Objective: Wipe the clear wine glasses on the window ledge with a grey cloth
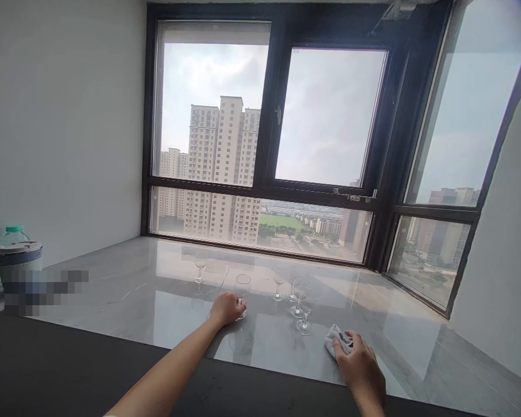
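My left hand (226,308) is closed around the stem of a clear wine glass (243,280), whose bowl rises above my fingers and whose foot is at the windowsill surface. Over to the right, my right hand (359,358) grips a crumpled grey-white cloth (337,340) with dark marks, close to the sill's front edge. Between my hands several clear stemmed glasses stand upright in a cluster, the nearest glass (304,313) being left of the cloth. Another stemmed glass (200,270) stands apart, farther back and left of my left hand.
The glossy grey marble sill (125,307) reflects the window. At the far left are a paper cup (19,260) and a bottle with a green cap (14,229), beside a blurred patch. A dark-framed window (264,188) closes off the back, with walls on both sides.
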Demonstrator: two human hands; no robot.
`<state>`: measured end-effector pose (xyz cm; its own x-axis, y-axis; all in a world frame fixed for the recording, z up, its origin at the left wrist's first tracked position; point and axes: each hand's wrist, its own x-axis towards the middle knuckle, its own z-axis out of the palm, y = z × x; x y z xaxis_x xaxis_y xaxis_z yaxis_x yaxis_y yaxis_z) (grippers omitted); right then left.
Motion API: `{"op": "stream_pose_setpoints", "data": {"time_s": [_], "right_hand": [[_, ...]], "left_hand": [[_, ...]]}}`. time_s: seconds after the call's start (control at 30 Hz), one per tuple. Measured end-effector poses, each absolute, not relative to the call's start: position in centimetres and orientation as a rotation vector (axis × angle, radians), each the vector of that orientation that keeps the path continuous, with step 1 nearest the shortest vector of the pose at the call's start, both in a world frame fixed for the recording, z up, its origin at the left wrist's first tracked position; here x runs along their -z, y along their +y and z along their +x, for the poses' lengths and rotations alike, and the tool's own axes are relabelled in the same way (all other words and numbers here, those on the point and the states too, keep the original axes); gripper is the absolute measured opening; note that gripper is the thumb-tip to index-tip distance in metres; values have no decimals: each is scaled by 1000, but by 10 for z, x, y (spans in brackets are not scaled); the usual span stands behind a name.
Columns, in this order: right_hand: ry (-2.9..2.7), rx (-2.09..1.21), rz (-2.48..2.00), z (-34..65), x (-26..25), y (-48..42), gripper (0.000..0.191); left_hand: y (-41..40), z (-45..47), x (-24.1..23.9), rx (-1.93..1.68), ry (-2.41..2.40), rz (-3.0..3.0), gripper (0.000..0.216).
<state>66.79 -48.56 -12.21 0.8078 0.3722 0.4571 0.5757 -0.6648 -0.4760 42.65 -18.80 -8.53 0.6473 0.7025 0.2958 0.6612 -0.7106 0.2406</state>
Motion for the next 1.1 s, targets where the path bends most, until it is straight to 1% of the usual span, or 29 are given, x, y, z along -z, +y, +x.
{"op": "stream_pose_setpoints", "data": {"time_s": [0.27,0.67,1.1], "right_hand": [[-683,431,-2378,665,120,-485,48],[-685,412,-2390,668,121,-487,51],[-682,442,-2391,668,122,-486,47]], "left_hand": [[-186,427,88,-570,1143,2759,39],[-190,426,82,-533,1170,2723,37],[-187,427,85,-590,1115,2782,37]]}}
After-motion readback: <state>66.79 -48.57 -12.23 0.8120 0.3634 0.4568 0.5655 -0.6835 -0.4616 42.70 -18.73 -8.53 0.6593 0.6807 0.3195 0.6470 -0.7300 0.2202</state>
